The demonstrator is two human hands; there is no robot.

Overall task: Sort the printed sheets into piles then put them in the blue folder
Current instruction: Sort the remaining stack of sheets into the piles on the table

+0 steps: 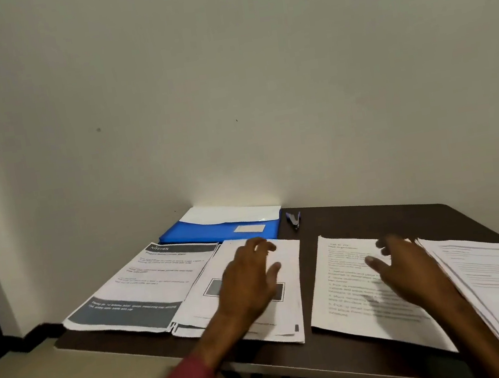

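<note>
Four piles of printed sheets lie side by side on the dark surface point(373, 213): a "Kitchen" headed pile point(134, 288) at far left, a pile with grey boxes point(286, 257), a text pile point(343, 297), and a thicker stack point(497, 275) at far right. The blue folder point(203, 232) lies flat at the back against the wall, and a pale sheet or flap point(229, 212) shows along its far edge. A pen point(294, 219) lies just beside it.

The left hand point(248, 282) is over the grey-box pile, fingers spread and loosely bent, gripping nothing. Whether it touches the paper cannot be told. The right hand point(413, 265) is over the text pile, fingers extended, apparently empty, but blurred.

Handling, as a judgement:
- The sheets are light, limp and slick on one another, so a pile would likely fan out if lifted by one corner.
- It is better squared up and pinched along a long edge with both hands.

The right stack runs out of frame. The print is too soft to read. Whether the folder is open cannot be told.
</note>
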